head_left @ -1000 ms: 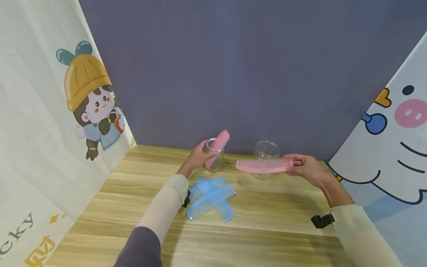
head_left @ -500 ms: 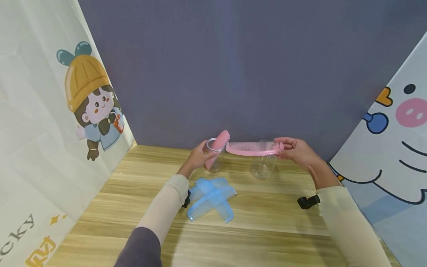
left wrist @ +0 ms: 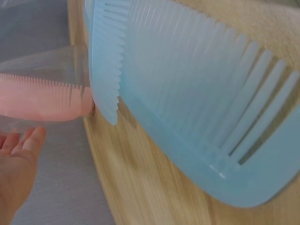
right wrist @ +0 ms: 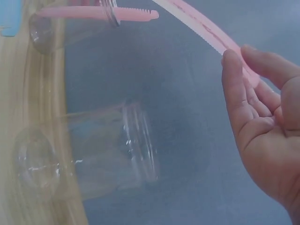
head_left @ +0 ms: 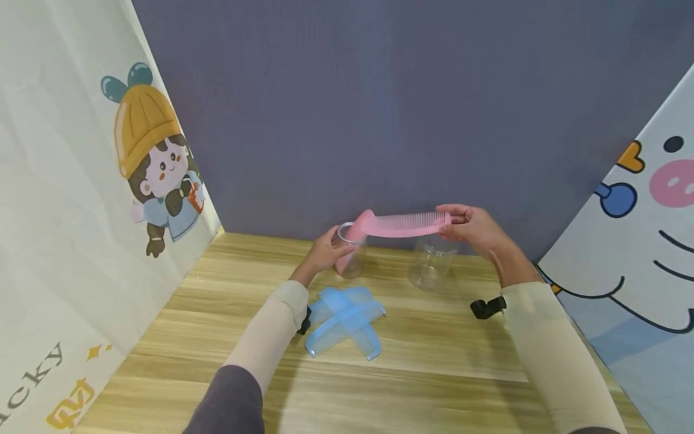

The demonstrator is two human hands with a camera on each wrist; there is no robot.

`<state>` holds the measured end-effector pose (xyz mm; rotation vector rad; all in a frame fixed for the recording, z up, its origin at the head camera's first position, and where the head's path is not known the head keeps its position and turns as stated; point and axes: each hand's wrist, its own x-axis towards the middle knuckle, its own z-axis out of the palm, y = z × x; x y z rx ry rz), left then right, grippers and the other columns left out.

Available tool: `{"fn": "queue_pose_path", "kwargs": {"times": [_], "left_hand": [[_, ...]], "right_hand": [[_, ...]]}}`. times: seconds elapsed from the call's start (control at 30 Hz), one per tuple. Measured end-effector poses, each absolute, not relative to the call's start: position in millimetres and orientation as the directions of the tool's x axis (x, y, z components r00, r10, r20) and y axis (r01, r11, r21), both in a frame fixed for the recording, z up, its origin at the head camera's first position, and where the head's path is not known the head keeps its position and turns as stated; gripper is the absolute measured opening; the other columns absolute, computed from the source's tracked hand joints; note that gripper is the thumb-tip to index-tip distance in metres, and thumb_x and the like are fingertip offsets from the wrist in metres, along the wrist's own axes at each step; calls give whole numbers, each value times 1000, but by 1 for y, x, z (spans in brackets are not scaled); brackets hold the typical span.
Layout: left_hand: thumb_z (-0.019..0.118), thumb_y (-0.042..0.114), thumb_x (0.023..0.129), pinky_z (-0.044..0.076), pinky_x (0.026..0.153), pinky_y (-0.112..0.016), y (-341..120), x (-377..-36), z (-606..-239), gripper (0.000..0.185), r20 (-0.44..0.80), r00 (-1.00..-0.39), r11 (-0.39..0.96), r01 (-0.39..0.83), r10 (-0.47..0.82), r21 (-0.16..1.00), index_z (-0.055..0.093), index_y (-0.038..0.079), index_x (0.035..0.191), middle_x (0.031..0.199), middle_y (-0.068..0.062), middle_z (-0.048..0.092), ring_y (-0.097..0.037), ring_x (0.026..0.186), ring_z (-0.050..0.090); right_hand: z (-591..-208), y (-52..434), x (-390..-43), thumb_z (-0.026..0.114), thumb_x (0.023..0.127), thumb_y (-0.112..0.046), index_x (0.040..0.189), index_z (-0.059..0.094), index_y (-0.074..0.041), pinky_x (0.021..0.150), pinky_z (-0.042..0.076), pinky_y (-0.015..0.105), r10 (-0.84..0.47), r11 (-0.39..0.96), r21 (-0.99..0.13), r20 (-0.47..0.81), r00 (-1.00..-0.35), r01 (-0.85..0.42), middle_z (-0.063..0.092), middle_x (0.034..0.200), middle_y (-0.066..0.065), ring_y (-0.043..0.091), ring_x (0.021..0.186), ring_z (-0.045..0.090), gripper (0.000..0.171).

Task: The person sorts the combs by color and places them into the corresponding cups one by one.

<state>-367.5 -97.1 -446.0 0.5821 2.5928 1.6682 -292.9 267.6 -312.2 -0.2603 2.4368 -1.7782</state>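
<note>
The pink comb [head_left: 403, 224] is being pinched at one end by the right hand [head_left: 474, 229] and held level above the table [head_left: 434, 349], its far tip just over the left jar [head_left: 349, 256]. That jar is being steadied by the left hand [head_left: 324, 253], whose fingers are curled round it, and another pink comb [head_left: 352, 244] is already standing in it. The right jar [head_left: 431, 262] is seemingly holding nothing yet. Two blue combs [head_left: 344, 322] are lying crossed on the table, untouched. Judged so, the sorting is roughly a quarter done: this comb is not yet dropped in.
</note>
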Motion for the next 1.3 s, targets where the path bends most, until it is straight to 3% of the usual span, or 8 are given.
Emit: {"fn": "queue_pose_path", "kwargs": {"times": [0.23, 0.4, 0.63, 0.87, 1.03, 1.3], "left_hand": [[74, 35, 94, 49, 112, -51, -97, -368, -444, 73, 198, -929, 372, 312, 314, 874, 40, 16, 156, 153, -13, 51, -33, 140, 51], [75, 35, 94, 48, 112, -52, -97, -366, -441, 73, 200, -933, 381, 309, 300, 871, 40, 16, 156, 153, -15, 51, -34, 139, 52], [76, 35, 93, 48, 113, -51, -92, -367, -443, 73, 208, -932, 379, 315, 296, 870, 42, 17, 155, 153, -13, 52, -34, 139, 52], [76, 34, 93, 50, 111, -48, -90, -368, -445, 71, 202, -933, 376, 310, 298, 873, 43, 19, 154, 152, -11, 53, -31, 137, 54], [76, 34, 93, 51, 110, -49, -91, -369, -443, 70, 214, -932, 384, 319, 292, 866, 43, 19, 154, 151, -11, 54, -32, 136, 55], [74, 32, 94, 50, 110, -49, -93, -368, -445, 72, 186, -935, 398, 301, 301, 867, 40, 19, 156, 156, -13, 48, -35, 139, 51]], "right_hand": [[-303, 251, -305, 67, 96, 0, 154, 37, 3, 90, 61, 29, -256, 288, -951, 38, -966, -113, 72, 104, -4, 9, 94, 73, 66], [-296, 235, -315, 70, 96, -5, 153, 43, -4, 95, 60, 38, -244, 399, -906, 46, -969, -143, 68, 116, 8, 11, 96, 72, 63], [-289, 215, -322, 72, 95, -12, 152, 48, -10, 84, 63, 31, -229, 498, -837, 125, -966, -226, 67, 127, 21, 13, 94, 73, 62], [-282, 199, -325, 70, 96, -15, 152, 50, -14, 79, 63, 29, -193, 584, -770, 178, -965, -259, 70, 125, 19, 16, 91, 74, 59], [-283, 185, -332, 69, 98, -14, 151, 50, -11, 92, 62, 40, -111, 539, -804, 228, -967, -251, 69, 129, 18, 25, 101, 75, 57], [-298, 175, -337, 63, 102, -17, 153, 46, -8, 108, 52, 48, -142, 532, -796, 252, -957, -289, 60, 145, 16, 32, 125, 63, 55]]}}
